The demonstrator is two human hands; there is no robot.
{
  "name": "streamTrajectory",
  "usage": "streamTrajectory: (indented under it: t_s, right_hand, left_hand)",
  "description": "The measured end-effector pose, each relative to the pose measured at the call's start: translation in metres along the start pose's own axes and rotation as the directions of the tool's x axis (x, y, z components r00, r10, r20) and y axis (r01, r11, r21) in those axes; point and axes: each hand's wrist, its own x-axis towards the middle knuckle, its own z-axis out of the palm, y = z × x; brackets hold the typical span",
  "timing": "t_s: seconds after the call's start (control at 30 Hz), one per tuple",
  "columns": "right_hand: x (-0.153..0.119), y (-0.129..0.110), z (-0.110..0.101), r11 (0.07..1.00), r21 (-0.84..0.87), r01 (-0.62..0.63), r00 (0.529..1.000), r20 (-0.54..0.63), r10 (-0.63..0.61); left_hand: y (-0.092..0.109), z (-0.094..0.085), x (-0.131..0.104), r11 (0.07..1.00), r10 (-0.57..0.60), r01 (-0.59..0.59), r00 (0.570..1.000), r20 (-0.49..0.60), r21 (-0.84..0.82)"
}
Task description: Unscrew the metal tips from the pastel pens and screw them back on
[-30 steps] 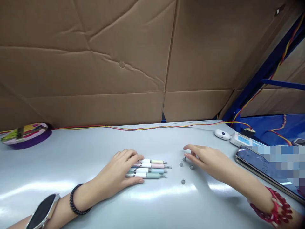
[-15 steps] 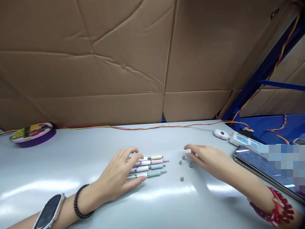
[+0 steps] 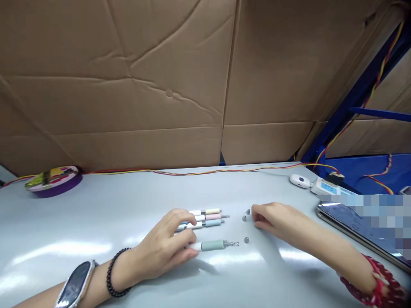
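My left hand point(image 3: 175, 239) pinches a pen with a green grip point(image 3: 212, 245), raised off the table, its bare metal end pointing right. Beyond it lie three more pens side by side: one with a blue grip point(image 3: 212, 223), one pink point(image 3: 212, 217), one cream point(image 3: 212, 211). Their rear parts are partly behind my left fingers. To the right, my right hand point(image 3: 269, 216) is closed at the tabletop over the spot where a small grey cone-shaped pen tip lay; that tip is now hidden by the fingers. Three other pen tips point(image 3: 246, 240) show between the hands.
A purple-sided round box point(image 3: 61, 188) stands at the back left. Red and yellow wires point(image 3: 192, 173) run along the rear edge before a cardboard wall point(image 3: 167, 111). At right are a power strip point(image 3: 326, 187), a white plug-in device point(image 3: 300, 181) and a phone point(image 3: 349, 222).
My left hand has taken the green pen, parting it from the row and drawing it nearer and rightward. My right fingers have come down and closed over one pen tip.
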Motion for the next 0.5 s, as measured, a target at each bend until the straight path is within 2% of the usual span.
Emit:
streamTrajectory:
  t_s: [0.1,0.17,0.2,0.23,0.27,0.3,0.33,0.4,0.5]
  right_hand:
    - [0.001,0.003,0.001,1.000,0.002,0.024,0.999,-0.022,-0.024]
    - [0.002,0.002,0.000,0.994,0.021,0.109,0.980,-0.167,-0.105]
    - [0.002,0.000,-0.001,0.980,0.045,0.194,0.939,-0.299,-0.173]
    - [0.001,-0.003,-0.002,0.952,0.072,0.299,0.861,-0.450,-0.236]
    - [-0.001,-0.007,-0.002,0.910,0.103,0.402,0.763,-0.587,-0.271]
    - [-0.003,-0.012,-0.002,0.861,0.149,0.486,0.682,-0.681,-0.267]
    - [-0.006,-0.018,-0.002,0.816,0.212,0.537,0.647,-0.725,-0.237]
    - [-0.012,-0.029,0.000,0.741,0.362,0.565,0.686,-0.706,-0.178]
    - [-0.016,-0.041,0.004,0.658,0.498,0.565,0.753,-0.637,-0.165]
  left_hand:
    - [0.009,0.000,-0.001,0.959,-0.083,0.109,0.991,0.107,-0.260]
    - [0.014,0.001,-0.002,0.941,-0.110,0.156,0.980,0.165,-0.299]
    - [0.016,0.002,-0.002,0.938,-0.127,0.177,0.975,0.180,-0.297]
    - [0.018,0.002,-0.003,0.931,-0.150,0.206,0.969,0.197,-0.302]
    - [0.019,0.002,-0.003,0.921,-0.177,0.238,0.961,0.214,-0.307]
    - [0.019,0.002,-0.003,0.910,-0.204,0.270,0.952,0.229,-0.313]
    - [0.018,0.002,-0.002,0.900,-0.230,0.301,0.943,0.242,-0.316]
    - [0.016,0.002,-0.001,0.884,-0.273,0.347,0.927,0.256,-0.313]
    - [0.012,0.003,0.001,0.872,-0.309,0.385,0.912,0.270,-0.303]
